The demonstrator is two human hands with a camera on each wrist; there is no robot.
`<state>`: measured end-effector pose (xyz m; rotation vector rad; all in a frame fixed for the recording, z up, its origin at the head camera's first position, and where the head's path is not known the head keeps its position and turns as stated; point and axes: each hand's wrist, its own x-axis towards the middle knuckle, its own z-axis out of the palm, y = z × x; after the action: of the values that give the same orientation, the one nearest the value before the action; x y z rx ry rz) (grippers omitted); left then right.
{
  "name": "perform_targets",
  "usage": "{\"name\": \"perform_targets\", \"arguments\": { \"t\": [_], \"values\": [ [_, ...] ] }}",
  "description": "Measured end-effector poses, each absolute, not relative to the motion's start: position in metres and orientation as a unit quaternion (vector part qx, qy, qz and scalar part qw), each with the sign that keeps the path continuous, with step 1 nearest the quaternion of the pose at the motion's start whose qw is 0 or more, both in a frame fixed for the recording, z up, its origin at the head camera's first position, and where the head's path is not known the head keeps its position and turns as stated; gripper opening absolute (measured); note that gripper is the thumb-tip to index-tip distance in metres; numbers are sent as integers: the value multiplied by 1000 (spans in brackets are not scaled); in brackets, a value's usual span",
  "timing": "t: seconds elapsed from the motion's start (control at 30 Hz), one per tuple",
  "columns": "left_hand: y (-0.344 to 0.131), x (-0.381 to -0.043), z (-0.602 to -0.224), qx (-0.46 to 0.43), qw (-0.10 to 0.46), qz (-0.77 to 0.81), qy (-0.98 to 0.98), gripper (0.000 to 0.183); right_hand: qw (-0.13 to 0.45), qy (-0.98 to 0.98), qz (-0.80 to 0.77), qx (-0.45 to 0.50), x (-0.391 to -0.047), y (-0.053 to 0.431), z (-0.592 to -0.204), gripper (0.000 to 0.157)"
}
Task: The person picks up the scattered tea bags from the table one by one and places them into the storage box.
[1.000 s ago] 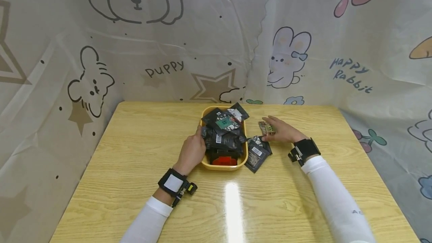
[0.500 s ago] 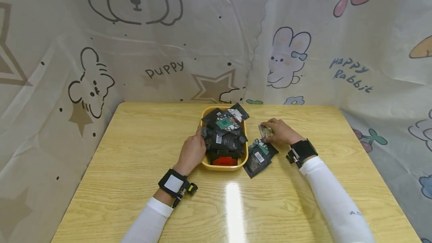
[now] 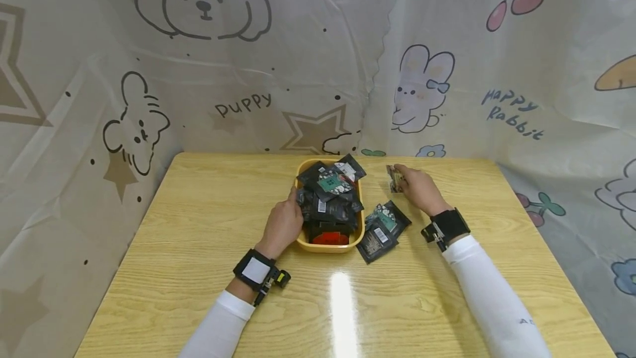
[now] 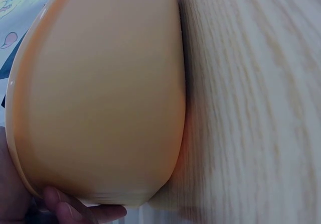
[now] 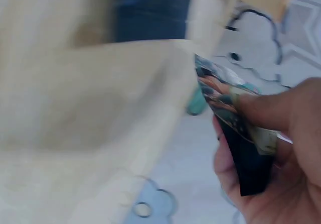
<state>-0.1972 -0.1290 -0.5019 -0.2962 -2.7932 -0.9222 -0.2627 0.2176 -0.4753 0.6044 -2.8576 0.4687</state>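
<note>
My left hand (image 3: pixel 282 224) holds the left wall of a yellow plastic basket (image 3: pixel 330 248); the left wrist view shows its fingers curled at the rim, against the outer wall of the basket (image 4: pixel 100 93). Black sachets (image 3: pixel 328 209) with white labels and green prints are heaped inside. Right of the basket, near the back of the table, my right hand (image 3: pixel 422 191) pinches a small packet (image 3: pixel 394 179). In the right wrist view the packet (image 5: pixel 216 94) has a colourful printed face and a dark lower part, gripped between thumb and fingers.
Two overlapping black sachets (image 3: pixel 379 241) lie on the wooden table (image 3: pixel 199 280) against the basket's right side. A red-fronted dark item (image 3: pixel 330 237) sits at the basket's near end. A printed cloth (image 3: pixel 223 70) hangs behind the table.
My right hand has closed on the small packet and moved it slightly away toward the back. The loose black sachets have shifted and spread a little. My left hand stays put.
</note>
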Motion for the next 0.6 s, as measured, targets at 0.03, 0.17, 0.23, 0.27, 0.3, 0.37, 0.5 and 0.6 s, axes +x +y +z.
{"name": "perform_targets", "arguments": {
  "t": [0.03,0.17,0.23,0.27,0.3,0.37,0.5,0.6],
  "values": [
    [-129,-197,-502,-100,93,-310,-941,48,103,-960,165,200,-262,214,-469,45],
    [-130,-197,-501,-100,90,-315,-940,48,135,-946,202,217,-255,189,-447,45],
    [-130,-197,-501,-99,86,-318,-939,49,143,-931,227,246,-249,175,-437,46],
    [-130,-197,-501,-98,85,-320,-938,49,147,-923,239,263,-246,168,-432,46],
    [-130,-197,-501,-98,83,-321,-938,49,150,-916,249,277,-243,161,-429,45],
    [-130,-197,-501,-97,79,-322,-938,49,145,-901,278,299,-238,148,-422,46],
    [-130,-197,-501,-98,76,-320,-939,50,119,-877,325,333,-230,123,-415,47],
    [-130,-198,-502,-99,76,-318,-940,49,83,-858,350,366,-226,109,-416,46]
  ]
}}
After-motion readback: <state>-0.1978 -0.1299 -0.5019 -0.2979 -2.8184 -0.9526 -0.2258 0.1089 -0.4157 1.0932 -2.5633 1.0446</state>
